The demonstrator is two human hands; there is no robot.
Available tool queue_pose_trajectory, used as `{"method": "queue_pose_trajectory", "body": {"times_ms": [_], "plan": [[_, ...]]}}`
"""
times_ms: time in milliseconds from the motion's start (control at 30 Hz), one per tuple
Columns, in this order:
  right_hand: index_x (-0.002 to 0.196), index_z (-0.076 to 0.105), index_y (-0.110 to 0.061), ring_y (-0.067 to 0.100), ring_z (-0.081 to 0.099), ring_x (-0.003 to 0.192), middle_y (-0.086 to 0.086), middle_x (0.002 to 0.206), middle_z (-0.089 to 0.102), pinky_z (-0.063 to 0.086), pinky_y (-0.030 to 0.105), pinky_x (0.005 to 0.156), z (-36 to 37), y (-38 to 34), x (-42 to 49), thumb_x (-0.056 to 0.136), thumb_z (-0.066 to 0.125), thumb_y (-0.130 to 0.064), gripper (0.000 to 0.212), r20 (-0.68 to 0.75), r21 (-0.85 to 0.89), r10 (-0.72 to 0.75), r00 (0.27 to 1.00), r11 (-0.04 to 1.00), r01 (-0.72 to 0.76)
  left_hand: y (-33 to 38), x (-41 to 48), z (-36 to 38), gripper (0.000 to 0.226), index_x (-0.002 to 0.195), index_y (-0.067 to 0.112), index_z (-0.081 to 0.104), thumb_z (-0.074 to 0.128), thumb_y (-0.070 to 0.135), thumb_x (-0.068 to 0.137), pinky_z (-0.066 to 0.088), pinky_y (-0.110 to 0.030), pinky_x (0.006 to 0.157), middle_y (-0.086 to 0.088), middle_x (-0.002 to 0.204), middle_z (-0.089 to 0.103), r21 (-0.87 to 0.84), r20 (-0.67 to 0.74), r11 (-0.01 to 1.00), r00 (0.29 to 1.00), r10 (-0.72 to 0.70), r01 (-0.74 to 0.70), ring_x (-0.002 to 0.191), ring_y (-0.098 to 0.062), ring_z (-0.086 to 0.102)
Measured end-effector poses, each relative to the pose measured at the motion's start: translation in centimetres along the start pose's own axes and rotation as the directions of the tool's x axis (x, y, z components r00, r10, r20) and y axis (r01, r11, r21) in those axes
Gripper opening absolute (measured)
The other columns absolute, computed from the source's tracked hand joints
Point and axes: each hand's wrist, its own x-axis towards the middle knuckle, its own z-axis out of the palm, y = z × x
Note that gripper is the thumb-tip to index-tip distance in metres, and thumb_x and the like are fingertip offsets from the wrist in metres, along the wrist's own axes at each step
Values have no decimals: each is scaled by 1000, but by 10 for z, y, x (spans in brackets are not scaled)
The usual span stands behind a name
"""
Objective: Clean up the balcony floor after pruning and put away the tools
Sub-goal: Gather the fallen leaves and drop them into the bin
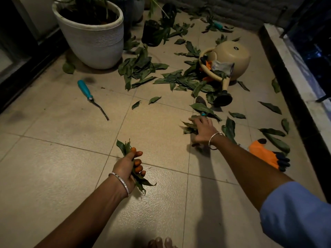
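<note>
Cut green leaves [141,68] lie scattered over the beige tiled balcony floor [53,158]. My left hand [128,165] grips a bunch of leaves [139,179] low over the tiles. My right hand [202,129] reaches forward with its fingers spread on a small pile of leaves [188,128]. A teal-handled weeder tool [89,95] lies at the left. A small trowel [201,102] lies half under leaves just beyond my right hand. An orange and black glove [268,156] lies at the right.
A tipped beige watering can [231,58] with gloves stuffed in its opening lies mid-right. A large white planter [93,36] stands at back left, with a black pot [150,32] behind it. Another teal tool [217,25] lies far back. A raised ledge [293,72] bounds the right side.
</note>
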Motion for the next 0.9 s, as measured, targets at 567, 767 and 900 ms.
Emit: {"method": "queue_pose_trajectory", "body": {"times_ms": [567, 767, 900], "plan": [[133, 46, -7, 33, 49, 111, 18, 129, 48, 45, 39, 90, 108, -3, -87, 96, 50, -6, 38, -336, 24, 156, 929, 987, -157, -8, -24, -3, 30, 88, 13, 59, 47, 37, 101, 33, -24, 47, 4, 48, 36, 37, 8, 999, 1000, 5, -5, 36, -9, 32], [125, 48, -5, 27, 57, 98, 14, 113, 56, 44, 29, 77, 90, 4, -105, 91, 56, 2, 36, -442, 304, 293, 848, 938, -165, -14, -37, -3, 31, 86, 13, 59, 46, 37, 101, 32, -24, 48, 4, 47, 36, 69, 0, 998, 1000, 2, -2, 36, -10, 32], [120, 53, 3, 38, 61, 102, 26, 109, 63, 43, 34, 76, 55, 23, -97, 95, 49, 0, 26, -379, 658, 642, 667, 694, -294, -20, -44, -2, 31, 85, 13, 59, 46, 36, 102, 31, -26, 51, 4, 49, 35, 88, -13, 996, 1000, -5, 6, 38, -9, 31]]}}
